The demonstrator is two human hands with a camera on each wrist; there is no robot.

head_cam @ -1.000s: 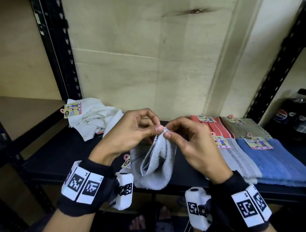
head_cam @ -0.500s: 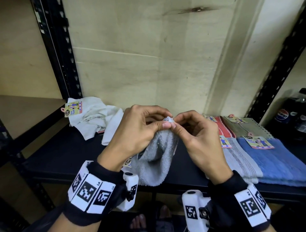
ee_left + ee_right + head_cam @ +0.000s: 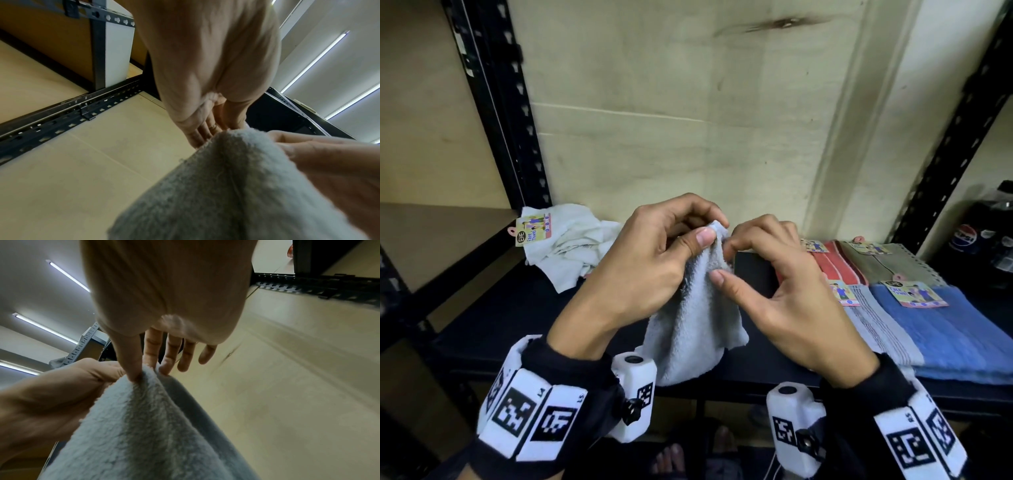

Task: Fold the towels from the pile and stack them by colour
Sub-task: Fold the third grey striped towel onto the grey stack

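Both hands raised above the shelf (image 3: 524, 318), wrists banded with marker cuffs. Left hand (image 3: 650, 267): fingers curled, thumb and forefinger pinching the top corner of the grey towel (image 3: 695, 329). Right hand (image 3: 774, 294), just beside the left: thumb and forefinger pinching the same corner, remaining fingers loosely spread.

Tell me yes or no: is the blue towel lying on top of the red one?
No. The blue towel lies beside the grey striped towel, nearer than the red towel.
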